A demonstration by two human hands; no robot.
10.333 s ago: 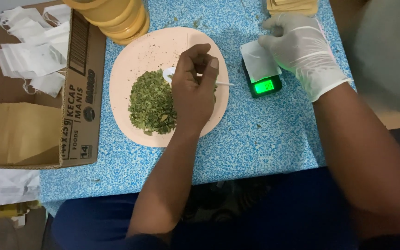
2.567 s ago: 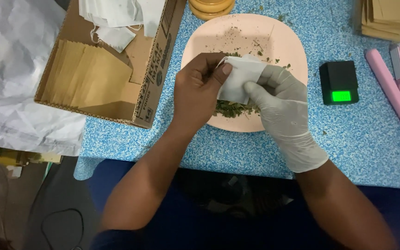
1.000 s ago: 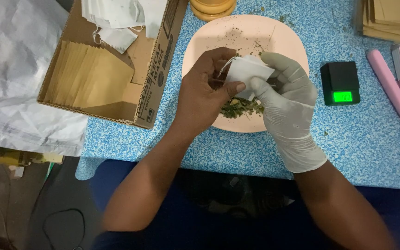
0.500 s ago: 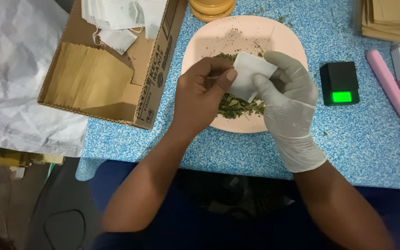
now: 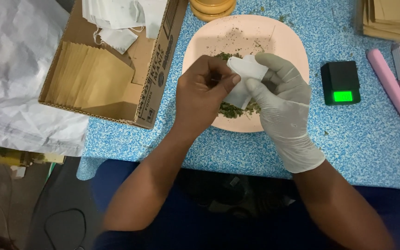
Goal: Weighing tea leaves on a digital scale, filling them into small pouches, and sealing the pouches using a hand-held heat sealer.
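Beside the cardboard box (image 5: 116,69) of empty sachets, I am pinching one edge of a small white filter bag (image 5: 244,78) with my bare left hand (image 5: 200,99), my gloved right hand (image 5: 281,104) gripping the other. It is hanging between my fingertips over the pink plate (image 5: 288,51); filling looks done, closing remains, dried leaves (image 5: 230,110) left beneath.

Brown cardboard box (image 5: 156,55) w/ dark print on its side is seen at table's upper left. Small black scale (image 5: 340,82) at plate's right; its screen (image 5: 342,96) is lit green.
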